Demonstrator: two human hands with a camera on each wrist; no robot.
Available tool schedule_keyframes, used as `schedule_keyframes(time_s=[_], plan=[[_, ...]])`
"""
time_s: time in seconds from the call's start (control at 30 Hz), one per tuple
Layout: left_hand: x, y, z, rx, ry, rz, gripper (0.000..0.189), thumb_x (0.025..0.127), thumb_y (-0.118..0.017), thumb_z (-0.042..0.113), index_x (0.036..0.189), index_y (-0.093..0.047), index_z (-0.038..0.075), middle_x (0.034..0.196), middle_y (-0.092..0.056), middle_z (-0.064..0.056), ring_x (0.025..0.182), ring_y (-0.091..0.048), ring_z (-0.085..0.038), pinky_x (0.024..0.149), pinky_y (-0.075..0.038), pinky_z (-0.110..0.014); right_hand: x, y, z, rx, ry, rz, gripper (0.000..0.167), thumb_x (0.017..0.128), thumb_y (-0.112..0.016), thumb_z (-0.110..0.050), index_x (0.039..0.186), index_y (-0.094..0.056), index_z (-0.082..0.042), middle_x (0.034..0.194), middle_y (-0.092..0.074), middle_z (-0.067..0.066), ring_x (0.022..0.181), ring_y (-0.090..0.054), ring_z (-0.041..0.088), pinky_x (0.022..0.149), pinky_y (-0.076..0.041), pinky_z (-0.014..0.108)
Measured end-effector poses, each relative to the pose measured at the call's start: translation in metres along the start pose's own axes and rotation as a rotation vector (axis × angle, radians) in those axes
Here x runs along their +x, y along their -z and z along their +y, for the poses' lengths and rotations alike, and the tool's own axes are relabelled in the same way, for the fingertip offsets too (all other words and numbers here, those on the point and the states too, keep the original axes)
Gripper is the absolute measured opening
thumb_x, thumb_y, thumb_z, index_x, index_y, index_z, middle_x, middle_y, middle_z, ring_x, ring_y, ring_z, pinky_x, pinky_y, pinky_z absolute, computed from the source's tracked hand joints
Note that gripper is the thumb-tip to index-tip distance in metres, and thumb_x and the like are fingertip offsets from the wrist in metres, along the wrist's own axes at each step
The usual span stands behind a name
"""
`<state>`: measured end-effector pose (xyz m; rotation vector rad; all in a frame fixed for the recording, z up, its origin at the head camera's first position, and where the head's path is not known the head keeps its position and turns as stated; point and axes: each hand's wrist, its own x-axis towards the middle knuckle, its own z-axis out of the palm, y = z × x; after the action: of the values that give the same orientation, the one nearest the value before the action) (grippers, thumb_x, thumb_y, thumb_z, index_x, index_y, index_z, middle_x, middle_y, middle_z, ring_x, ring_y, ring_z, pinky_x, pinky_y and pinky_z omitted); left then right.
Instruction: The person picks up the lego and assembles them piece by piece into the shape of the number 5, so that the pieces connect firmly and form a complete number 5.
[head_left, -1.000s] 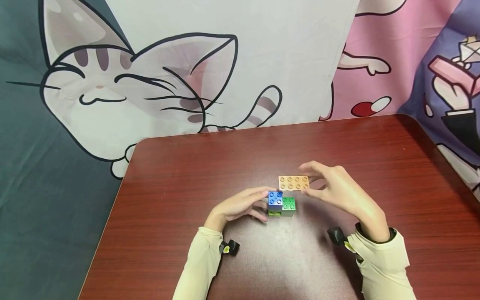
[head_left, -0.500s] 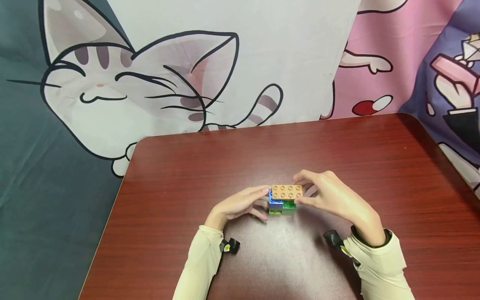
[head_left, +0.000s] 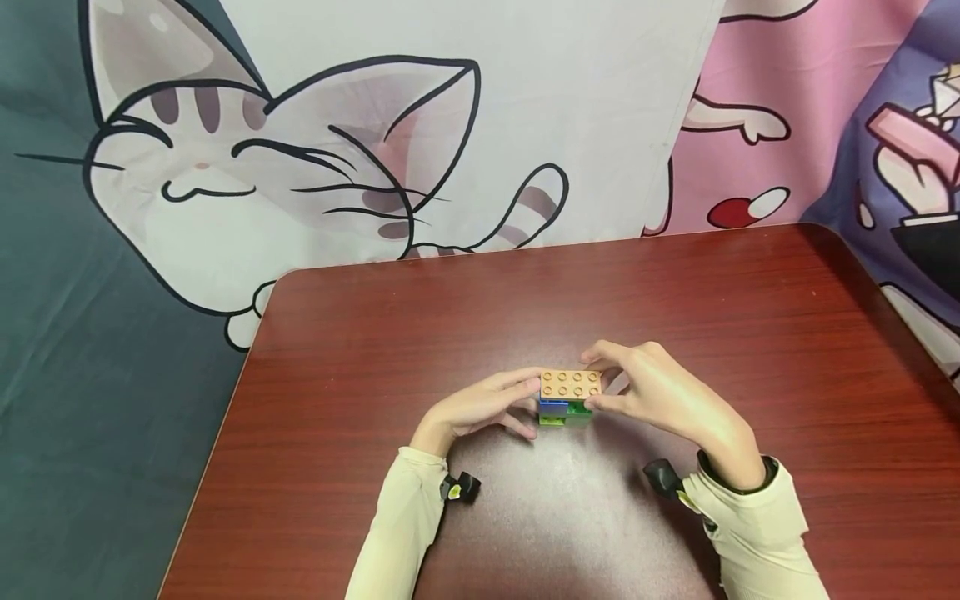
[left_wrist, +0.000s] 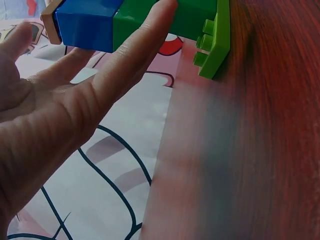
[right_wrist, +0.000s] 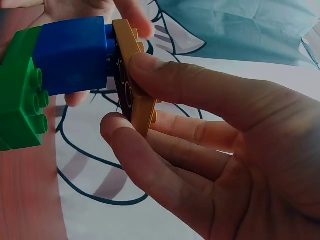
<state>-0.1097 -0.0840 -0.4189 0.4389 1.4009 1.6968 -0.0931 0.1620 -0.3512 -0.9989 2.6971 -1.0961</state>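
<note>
A small stack of toy building bricks stands on the table: a lime-green plate (left_wrist: 217, 47) at the bottom, a green brick (right_wrist: 20, 95) above, and a blue brick (right_wrist: 72, 56) higher up. My right hand (head_left: 663, 396) pinches a tan building brick (head_left: 570, 384) with eight studs between thumb and fingers. This brick sits over the blue one; in the right wrist view it tilts and blue studs show in the gap. My left hand (head_left: 480, 406) is at the stack's left side, its fingers fairly straight and spread beside the bricks. Contact there is partly hidden.
The reddish-brown wooden table (head_left: 405, 333) extends around the stack on every side. Behind its far edge hangs a cloth printed with a cartoon cat (head_left: 225, 217). Each wrist carries a small black camera (head_left: 467, 487).
My right hand has moved left and toward me, bringing the tan brick from behind the stack to over the blue brick. The left hand has stayed nearly still.
</note>
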Motion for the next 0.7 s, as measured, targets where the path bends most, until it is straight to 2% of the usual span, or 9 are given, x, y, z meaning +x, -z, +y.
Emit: schedule_keyframes(time_s=[0.1, 0.3, 0.43, 0.7], plan=[[-0.0001, -0.0001, 0.0000, 0.015, 0.006, 0.007, 0.046, 0.101, -0.039, 0.024, 0.141, -0.034, 0.002, 0.121, -0.052, -0.020, 0.111, -0.041, -0.054, 0.083, -0.045, -0.057, 0.0007, -0.0014, 0.0003, -0.007, 0.001, 0.001, 0.037, 0.070, -0.079, -0.003, 0.103, -0.061, 0.001, 0.095, -0.068, 0.010, 0.071, -0.064, 0.009, 0.059, -0.052, 0.024], [0.0017, 0.0003, -0.0005, 0.021, 0.014, 0.016, 0.045, 0.101, -0.039, 0.022, 0.141, -0.034, 0.002, 0.123, -0.051, -0.019, 0.114, -0.042, -0.051, 0.084, -0.045, -0.056, 0.0005, -0.0029, 0.0005, -0.013, 0.004, -0.002, 0.036, 0.071, -0.078, -0.004, 0.102, -0.061, 0.000, 0.093, -0.068, 0.010, 0.070, -0.064, 0.009, 0.059, -0.053, 0.027], [0.0034, 0.0004, -0.0003, 0.030, 0.004, 0.012, 0.044, 0.101, -0.039, 0.022, 0.141, -0.033, 0.005, 0.125, -0.049, -0.020, 0.116, -0.043, -0.047, 0.083, -0.046, -0.056, 0.0003, -0.0025, 0.0000, -0.018, 0.002, 0.000, 0.036, 0.071, -0.078, -0.003, 0.102, -0.061, 0.001, 0.093, -0.068, 0.010, 0.070, -0.064, 0.009, 0.059, -0.052, 0.024], [0.0031, 0.0003, -0.0015, 0.032, -0.002, 0.010, 0.043, 0.101, -0.039, 0.026, 0.141, -0.036, 0.010, 0.125, -0.050, -0.016, 0.116, -0.044, -0.047, 0.083, -0.046, -0.055, 0.0012, -0.0035, -0.0013, -0.014, 0.001, -0.018, 0.037, 0.071, -0.079, -0.003, 0.103, -0.060, 0.001, 0.093, -0.068, 0.010, 0.070, -0.064, 0.009, 0.058, -0.053, 0.029]])
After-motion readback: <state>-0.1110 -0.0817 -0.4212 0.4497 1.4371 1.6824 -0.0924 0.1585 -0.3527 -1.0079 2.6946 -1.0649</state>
